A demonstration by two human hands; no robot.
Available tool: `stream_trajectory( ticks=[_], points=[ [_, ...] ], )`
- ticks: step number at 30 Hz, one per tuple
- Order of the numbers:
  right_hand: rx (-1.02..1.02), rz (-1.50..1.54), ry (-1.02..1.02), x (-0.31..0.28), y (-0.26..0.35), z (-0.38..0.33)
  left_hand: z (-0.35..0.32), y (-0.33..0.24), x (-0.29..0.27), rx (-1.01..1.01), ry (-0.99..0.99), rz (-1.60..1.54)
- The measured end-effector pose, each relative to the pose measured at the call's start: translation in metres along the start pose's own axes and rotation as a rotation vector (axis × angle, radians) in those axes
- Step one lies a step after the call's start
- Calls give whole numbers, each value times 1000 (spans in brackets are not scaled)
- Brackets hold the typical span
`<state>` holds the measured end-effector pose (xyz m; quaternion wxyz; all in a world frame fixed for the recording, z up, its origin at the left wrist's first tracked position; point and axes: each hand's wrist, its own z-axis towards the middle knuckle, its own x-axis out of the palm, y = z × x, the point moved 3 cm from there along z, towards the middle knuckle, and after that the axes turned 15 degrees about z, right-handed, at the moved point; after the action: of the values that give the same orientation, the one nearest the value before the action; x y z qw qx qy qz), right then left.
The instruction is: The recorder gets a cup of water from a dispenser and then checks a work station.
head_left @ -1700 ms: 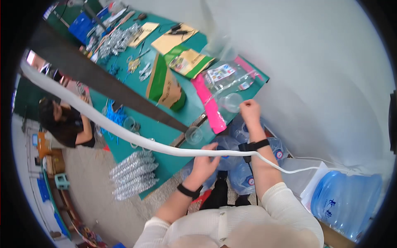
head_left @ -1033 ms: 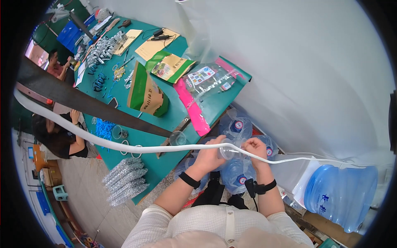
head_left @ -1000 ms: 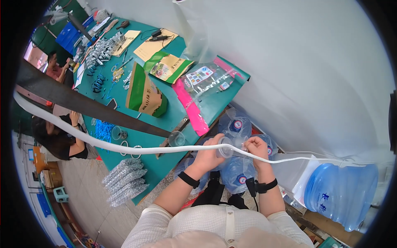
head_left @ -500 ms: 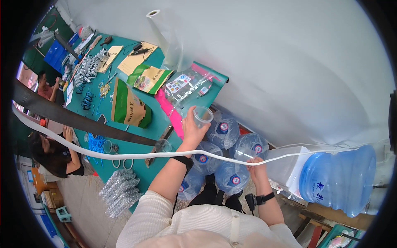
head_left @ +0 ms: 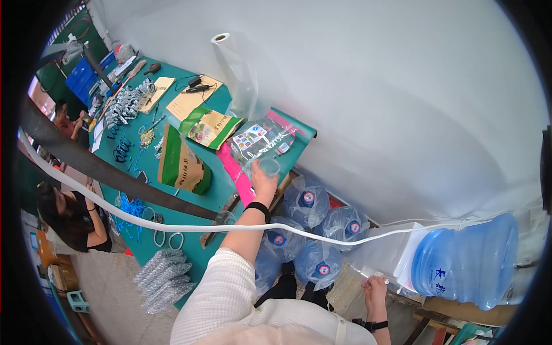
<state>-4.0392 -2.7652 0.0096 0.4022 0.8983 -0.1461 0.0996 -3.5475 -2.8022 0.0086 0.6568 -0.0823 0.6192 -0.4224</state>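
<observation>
My left hand (head_left: 264,185) is closed round a clear plastic cup (head_left: 269,167) above the near corner of the green table (head_left: 221,172). Beneath the cup lies a clear packet with a pink edge (head_left: 240,183). Down at the right, my right hand (head_left: 375,289) has its fingers curled together, close beside a white box (head_left: 409,253). What those fingers hold, if anything, I cannot make out. Another clear cup (head_left: 225,218) stands at the table's front edge, partly behind a white cable (head_left: 190,222). A brown-and-green pouch (head_left: 185,167) stands left of my left hand.
Several bagged water bottles (head_left: 322,267) stand on the floor in front of me. A large blue water bottle (head_left: 466,261) rests at the right. A dark bar (head_left: 132,181) and the cable cross the view. Silver coils (head_left: 164,279) hang at the table edge. Two other people sit at far left.
My right hand has moved down and to the right, away from the bagged bottles toward the white box. My left hand, still holding the cup, has shifted slightly, and the whole view has tilted.
</observation>
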Motion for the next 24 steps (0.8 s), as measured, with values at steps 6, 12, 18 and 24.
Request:
stream_trajectory(
  ticks=[6, 12, 18, 24],
  points=[
    [-29, -34, -30, -4, 8, -7, -2, -1, -11, -155, 53, -97],
    [-23, -31, 40, -7, 5, -7, -14, 22, -11, -148, -121, 26],
    [-4, -57, 32, 3, 10, -6, -11, 25, -14, -222, -140, -58],
    [-8, -72, 76, 13, 13, -9, -14, 19, -15, -281, -92, -79]
  ],
)
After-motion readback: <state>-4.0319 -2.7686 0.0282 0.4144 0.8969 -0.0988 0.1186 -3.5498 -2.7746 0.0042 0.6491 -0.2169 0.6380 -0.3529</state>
